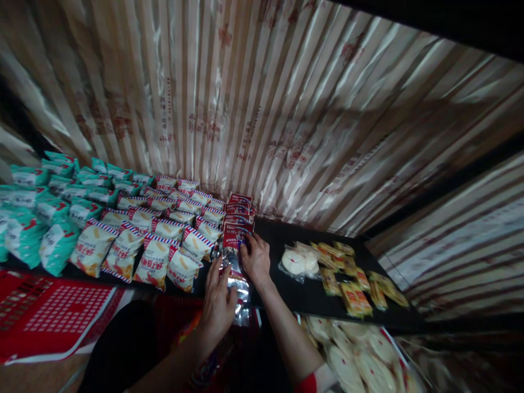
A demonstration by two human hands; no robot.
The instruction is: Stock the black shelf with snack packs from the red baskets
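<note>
Head cam view: shiny striped wrapping covers the back wall (254, 98) behind a black shelf (303, 297), and the lighting is pretty dim. The shelf is loaded with snacks. Teal packets (45, 213) sit far left, then white packets with red-blue striped edges (151, 234) fill the middle in rows. Next to those is a single file of dark red packets (238, 218) running toward the wall.

The right hand (256, 257) lies flat, fingers spread, on the front end of that red row, pressing on a packet. The left hand (219, 300) is just beside it, nearer the shelf edge, fingers loosely curled over a clear shiny wrapper (239, 286) that hangs past the front edge. Can't really tell if it's gripping it or just resting there.

Further right, apart from the hands: a clear bag of pale round cakes (298, 262) and a scatter of small yellow packets (356, 281). Below the shelf, bottom right, more pale round cakes (360, 360). A red printed sheet (53, 316) lies bottom left.
</note>
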